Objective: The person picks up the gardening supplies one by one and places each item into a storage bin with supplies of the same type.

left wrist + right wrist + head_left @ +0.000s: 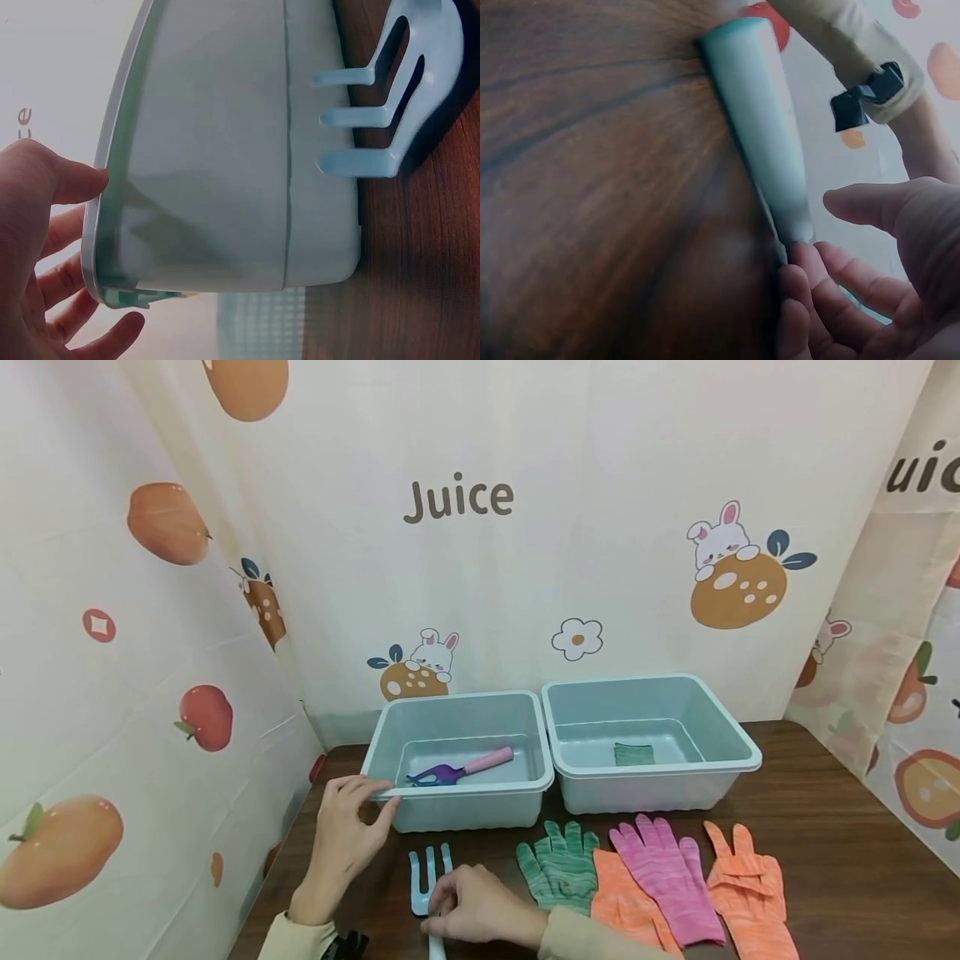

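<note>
My left hand (348, 827) grips the near left rim of a pale blue plastic bin (465, 812), with the thumb outside and the fingers over the edge. Inside that bin lies a purple garden hand tool with a pink handle (489, 762). A light blue garden hand fork (420, 903) is on the table in front of the bin, its three tines pointing towards the bin. My right hand (483, 906) is at the fork's handle. In the right wrist view its fingertips touch the handle (761, 112) while the thumb stands apart from it.
A second pale blue bin (652, 791) stands at the right, with a green striped fabric piece (633, 754) in it. Nearer lie a green glove (558, 870), a pink glove (667, 881) and orange gloves (750, 893). A printed curtain (600, 527) closes off the back.
</note>
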The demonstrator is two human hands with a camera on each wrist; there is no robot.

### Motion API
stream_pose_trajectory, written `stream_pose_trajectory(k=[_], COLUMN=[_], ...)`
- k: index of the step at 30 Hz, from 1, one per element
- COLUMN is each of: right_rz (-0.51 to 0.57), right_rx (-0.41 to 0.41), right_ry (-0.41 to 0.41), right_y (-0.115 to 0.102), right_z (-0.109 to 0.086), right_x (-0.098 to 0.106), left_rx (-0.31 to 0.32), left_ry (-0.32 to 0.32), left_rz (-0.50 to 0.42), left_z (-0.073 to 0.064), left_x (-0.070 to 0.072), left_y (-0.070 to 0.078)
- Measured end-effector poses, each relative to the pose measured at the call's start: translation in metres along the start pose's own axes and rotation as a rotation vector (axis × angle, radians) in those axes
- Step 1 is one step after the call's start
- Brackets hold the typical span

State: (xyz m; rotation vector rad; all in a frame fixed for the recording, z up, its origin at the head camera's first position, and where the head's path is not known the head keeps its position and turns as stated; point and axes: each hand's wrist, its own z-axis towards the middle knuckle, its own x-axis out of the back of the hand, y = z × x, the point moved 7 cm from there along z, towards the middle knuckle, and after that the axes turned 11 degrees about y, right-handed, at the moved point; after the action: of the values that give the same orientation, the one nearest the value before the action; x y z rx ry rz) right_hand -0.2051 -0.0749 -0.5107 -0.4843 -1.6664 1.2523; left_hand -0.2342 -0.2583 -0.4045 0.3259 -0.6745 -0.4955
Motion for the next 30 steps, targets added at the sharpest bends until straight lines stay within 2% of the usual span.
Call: stream_pose_trajectory(k=[5, 15, 24, 30], right_rz=[-0.101, -0.218, -0.317, -0.458], right_rx=[0.022, -0.049, -0.006, -0.027], right_ry=[-0.008, -0.022, 0.043, 0.021], right_y=[-0.001, -0.001, -0.002, -0.001], right_z=[-0.003, -0.006, -0.007, -0.008], right_x=[-0.006, -0.013, -0.007, 0.000], left_rx=[0.003, 0.003, 0.003, -0.011], left_ry=[-0.004, 0.001, 0.002, 0.014], left_rz=[0.003, 0.005, 0.002, -0.004], left_z=[0.000, -0.002, -0.001, 0.000], left_x=[0.000, 0.001, 0.000, 0.000], left_y=[-0.001, -0.002, -0.001, 0.000])
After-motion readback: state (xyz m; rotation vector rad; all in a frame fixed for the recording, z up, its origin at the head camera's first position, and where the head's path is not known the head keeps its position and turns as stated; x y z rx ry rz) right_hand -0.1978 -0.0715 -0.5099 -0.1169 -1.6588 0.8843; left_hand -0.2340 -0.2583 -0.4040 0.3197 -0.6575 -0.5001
